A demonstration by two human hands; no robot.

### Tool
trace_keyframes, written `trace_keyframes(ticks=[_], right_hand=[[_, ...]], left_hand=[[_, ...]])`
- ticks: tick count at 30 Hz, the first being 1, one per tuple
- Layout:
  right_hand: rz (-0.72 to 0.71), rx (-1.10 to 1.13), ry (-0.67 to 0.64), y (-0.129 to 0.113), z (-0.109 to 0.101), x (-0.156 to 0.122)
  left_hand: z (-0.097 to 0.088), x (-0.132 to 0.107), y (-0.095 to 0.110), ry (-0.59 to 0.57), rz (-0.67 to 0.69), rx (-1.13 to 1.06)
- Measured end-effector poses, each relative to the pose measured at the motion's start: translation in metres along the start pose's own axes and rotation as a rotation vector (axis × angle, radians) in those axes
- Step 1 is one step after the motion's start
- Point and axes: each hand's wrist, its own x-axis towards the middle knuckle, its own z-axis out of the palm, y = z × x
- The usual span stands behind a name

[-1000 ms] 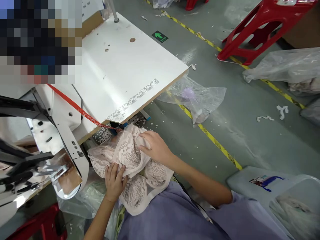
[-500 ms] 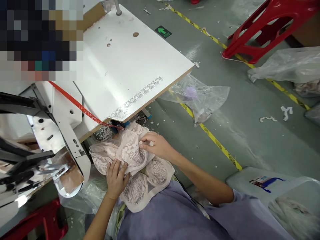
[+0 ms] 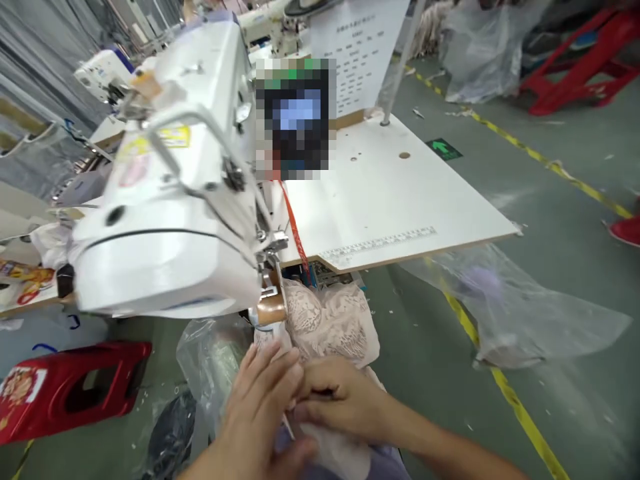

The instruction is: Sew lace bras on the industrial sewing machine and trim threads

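Observation:
A pale pink lace bra lies bunched in front of me, below the notched edge of the white table, with more pale fabric spilling toward my lap. My right hand is closed with its fingers curled, gripping the bra's near edge; the exact spot held is hidden under the fingers. Close against it, my left hand has its fingers stretched out and its thumb apart, lying over the fabric's left side. Just beyond the left fingertips is the sewing machine's narrow metal arm end.
The white sewing machine fills the left. A white tabletop with a printed ruler extends right, a red strip hanging over its edge. Red stools and clear plastic bags are on the floor.
The view has swung up and left, bringing the sewing machine into sight. My hands have come together at the bra's near side; the left fingers have straightened and the right has closed.

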Motion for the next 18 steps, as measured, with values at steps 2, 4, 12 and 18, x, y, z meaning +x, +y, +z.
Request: trace_keyframes(ticks=[2,4,12,18], right_hand=[[0.040,-0.018,0.016,-0.011,0.004,0.013],[0.111,-0.073,0.056,-0.017,0.000,0.026],[0.157,-0.515,0.341,-0.011,-0.027,0.071],[0.192,-0.513,0.324,-0.002,-0.072,0.085]], left_hand=[[-0.017,0.012,-0.009,-0.132,-0.142,-0.138],[-0.027,0.021,-0.023,-0.148,-0.316,-0.309],[-0.013,0.050,-0.074,0.152,-0.792,-0.546],[-0.009,0.058,-0.085,0.099,-0.740,-0.547]])
